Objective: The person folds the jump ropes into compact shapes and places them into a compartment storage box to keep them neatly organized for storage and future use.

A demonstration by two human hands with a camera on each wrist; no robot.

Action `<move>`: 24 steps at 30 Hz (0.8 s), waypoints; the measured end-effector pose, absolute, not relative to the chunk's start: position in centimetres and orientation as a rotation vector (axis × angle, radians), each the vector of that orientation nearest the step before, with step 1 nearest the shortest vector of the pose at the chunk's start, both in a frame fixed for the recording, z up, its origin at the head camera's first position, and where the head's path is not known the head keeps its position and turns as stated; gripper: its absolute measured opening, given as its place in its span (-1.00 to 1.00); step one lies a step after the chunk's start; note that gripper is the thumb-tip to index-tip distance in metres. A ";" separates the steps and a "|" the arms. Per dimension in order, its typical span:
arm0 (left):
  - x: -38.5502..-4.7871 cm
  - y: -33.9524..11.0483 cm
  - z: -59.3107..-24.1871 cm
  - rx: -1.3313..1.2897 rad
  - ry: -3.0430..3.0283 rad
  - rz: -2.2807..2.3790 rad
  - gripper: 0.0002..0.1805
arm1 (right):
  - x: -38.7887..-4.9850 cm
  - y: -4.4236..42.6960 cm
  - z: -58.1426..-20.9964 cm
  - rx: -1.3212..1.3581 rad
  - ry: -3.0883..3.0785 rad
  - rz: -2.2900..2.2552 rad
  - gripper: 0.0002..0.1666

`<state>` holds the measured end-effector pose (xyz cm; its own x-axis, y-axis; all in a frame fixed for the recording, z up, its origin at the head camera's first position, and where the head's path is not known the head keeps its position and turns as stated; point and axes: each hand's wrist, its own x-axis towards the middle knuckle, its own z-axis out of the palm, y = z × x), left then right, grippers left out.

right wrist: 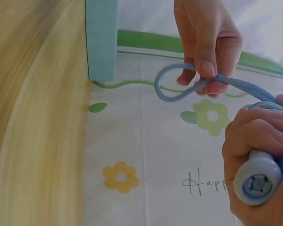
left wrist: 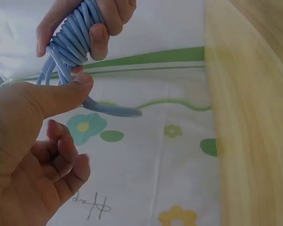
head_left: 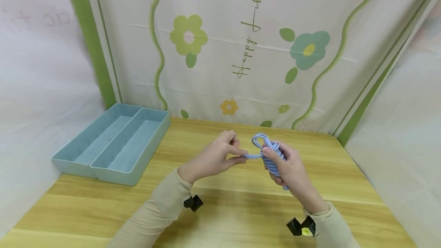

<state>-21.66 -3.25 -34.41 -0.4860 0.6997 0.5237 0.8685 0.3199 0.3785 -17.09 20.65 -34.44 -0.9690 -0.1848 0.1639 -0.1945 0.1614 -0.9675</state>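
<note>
A blue jump rope (head_left: 271, 162), wound into a tight bundle of coils, is in my right hand (head_left: 293, 167), with the thumb across the coils. The round end of a pale blue handle (right wrist: 258, 162) pokes out of that hand in the right wrist view. My left hand (head_left: 215, 157) pinches a doubled strand between thumb and index finger, left of the bundle. Beyond those fingertips, a free loop (right wrist: 157, 89) of the cord shows in the right wrist view. Another small loop (head_left: 255, 139) stands at the bundle's top. Both hands are above the table.
Two light blue trays (head_left: 135, 178) stand side by side at the table's left. A wooden table (head_left: 220, 225) lies below the hands. White curtains with printed flowers (head_left: 188, 36) enclose the back and sides. Black wrist cameras (head_left: 193, 203) sit on both sleeves.
</note>
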 end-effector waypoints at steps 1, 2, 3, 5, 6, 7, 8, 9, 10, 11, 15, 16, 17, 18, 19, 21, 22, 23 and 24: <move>-21.7 -3.3 -34.4 -1.398 -2.346 -0.919 -0.85 | -17.1 20.7 -34.4 0.394 -2.386 1.990 -0.69; -21.7 -3.3 -34.4 -1.380 -2.366 -0.928 -0.84 | -17.1 20.7 -34.4 0.401 -2.385 1.990 -0.69; -21.7 -3.2 -34.4 -1.371 -2.389 -0.950 -0.83 | -17.1 20.7 -34.5 0.404 -2.382 1.994 -0.69; -21.6 -3.1 -34.4 -1.364 -2.442 -1.058 -0.83 | -17.1 20.7 -34.5 0.412 -2.381 2.001 -0.69; -21.6 -3.0 -34.4 -1.353 -2.466 -1.116 -0.83 | -17.1 20.7 -34.5 0.415 -2.383 2.002 -0.69; -21.5 -2.9 -34.5 -1.340 -2.485 -1.182 -0.82 | -17.1 20.8 -34.5 0.421 -2.387 2.003 -0.69; -21.5 -2.9 -34.6 -1.325 -2.498 -1.243 -0.80 | -17.1 20.8 -34.5 0.430 -2.391 2.002 -0.69; -21.5 -2.8 -34.7 -1.311 -2.507 -1.317 -0.78 | -17.0 20.8 -34.6 0.442 -2.396 1.997 -0.70; -21.5 -2.8 -34.8 -1.293 -2.511 -1.401 -0.75 | -17.0 20.9 -34.6 0.455 -2.403 1.992 -0.70; -21.5 -2.7 -34.9 -1.264 -2.512 -1.491 -0.73 | -17.0 20.9 -34.6 0.470 -2.410 1.987 -0.71; -21.5 -2.1 -35.5 -1.070 -2.416 -1.912 -0.73 | -17.0 20.8 -34.7 0.526 -2.458 1.928 -0.73; -21.6 -1.9 -35.6 -1.000 -2.372 -2.019 -0.74 | -17.0 20.7 -34.7 0.536 -2.482 1.901 -0.73; -21.6 -1.7 -35.7 -0.927 -2.321 -2.116 -0.75 | -17.0 20.6 -34.8 0.554 -2.511 1.865 -0.73; -21.6 -1.5 -35.8 -0.864 -2.263 -2.205 -0.76 | -17.0 20.5 -34.8 0.575 -2.539 1.821 -0.73; -21.6 -1.4 -35.8 -0.805 -2.216 -2.277 -0.76 | -17.0 20.5 -34.9 0.592 -2.562 1.782 -0.72; -21.6 -1.3 -35.9 -0.716 -2.162 -2.368 -0.70 | -17.1 20.3 -35.0 0.633 -2.598 1.697 -0.71; -21.6 -1.3 -35.8 -0.694 -2.153 -2.392 -0.64 | -17.1 20.3 -35.0 0.655 -2.604 1.667 -0.71; -21.6 -1.3 -35.8 -0.689 -2.153 -2.405 -0.57 | -17.1 20.3 -35.0 0.671 -2.603 1.641 -0.71; -21.6 -1.3 -35.7 -0.699 -2.164 -2.403 -0.52 | -17.1 20.3 -35.1 0.676 -2.598 1.624 -0.71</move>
<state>-21.56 -1.34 -35.69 -0.8975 0.3949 0.1966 0.1543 -0.1365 0.9785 -17.15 20.33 -35.08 -0.9071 -0.3546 0.2268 -0.3592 0.3714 -0.8561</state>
